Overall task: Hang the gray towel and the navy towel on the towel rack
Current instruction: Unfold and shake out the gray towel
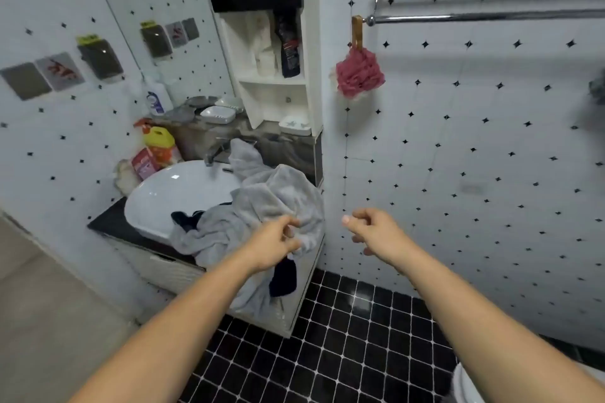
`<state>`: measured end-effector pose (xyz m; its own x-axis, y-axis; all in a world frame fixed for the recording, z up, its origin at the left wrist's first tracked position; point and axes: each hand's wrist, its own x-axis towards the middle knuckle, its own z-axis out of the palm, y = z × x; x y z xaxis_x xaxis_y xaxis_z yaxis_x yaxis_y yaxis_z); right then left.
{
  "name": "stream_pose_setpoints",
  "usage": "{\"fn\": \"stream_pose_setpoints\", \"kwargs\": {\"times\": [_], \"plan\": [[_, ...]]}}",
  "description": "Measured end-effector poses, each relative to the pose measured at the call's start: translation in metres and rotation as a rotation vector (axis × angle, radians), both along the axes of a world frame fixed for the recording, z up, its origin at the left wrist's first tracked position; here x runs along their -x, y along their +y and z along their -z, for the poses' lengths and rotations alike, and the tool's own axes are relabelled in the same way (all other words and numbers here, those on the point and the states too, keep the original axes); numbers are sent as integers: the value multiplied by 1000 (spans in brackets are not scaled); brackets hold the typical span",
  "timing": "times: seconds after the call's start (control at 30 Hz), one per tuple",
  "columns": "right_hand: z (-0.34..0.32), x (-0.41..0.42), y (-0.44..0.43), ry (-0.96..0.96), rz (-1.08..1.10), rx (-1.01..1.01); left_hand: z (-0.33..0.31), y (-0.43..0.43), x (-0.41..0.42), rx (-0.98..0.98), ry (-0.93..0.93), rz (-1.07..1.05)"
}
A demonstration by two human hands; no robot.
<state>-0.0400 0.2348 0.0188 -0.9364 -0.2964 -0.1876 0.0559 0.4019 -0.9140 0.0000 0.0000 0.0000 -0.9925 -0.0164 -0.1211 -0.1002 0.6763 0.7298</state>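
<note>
Both forearms reach out from the near edge. Left hand point(278, 240) touches the gray towel point(275, 199) heaped on the worktop point(108, 222), fingers curled, grip unclear; navy towel point(283, 278) pokes out beneath. Right hand point(370, 229), loosely curled, holds nothing. Towel rack point(491, 15) runs left-right, far up right.

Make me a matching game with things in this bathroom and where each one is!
Things:
1. gray towel
2. pink bath sponge
3. yellow bottle
4. right hand

Places:
A. hanging from the end of the towel rack
B. beside the white sink, on its left
C. heaped over the sink's right edge
D. in the air in front of the tiled wall, holding nothing

Pairs: 1-C, 2-A, 3-B, 4-D
</note>
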Motion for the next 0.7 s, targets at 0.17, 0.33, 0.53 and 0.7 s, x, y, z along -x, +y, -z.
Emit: {"fn": "stream_pose_setpoints", "kwargs": {"times": [0.17,0.33,0.53,0.7], "plan": [[37,39,-33,-72,-20,-49,53,-42,48,734,0,212],[54,98,-66,-149,-2,-35,95,-73,116,1064,66,407],[70,155,-82,-183,61,-85,131,-93,188,1235,-4,534],[73,175,-78,-201,72,-118,91,-69,241,497,-70,212]]}}
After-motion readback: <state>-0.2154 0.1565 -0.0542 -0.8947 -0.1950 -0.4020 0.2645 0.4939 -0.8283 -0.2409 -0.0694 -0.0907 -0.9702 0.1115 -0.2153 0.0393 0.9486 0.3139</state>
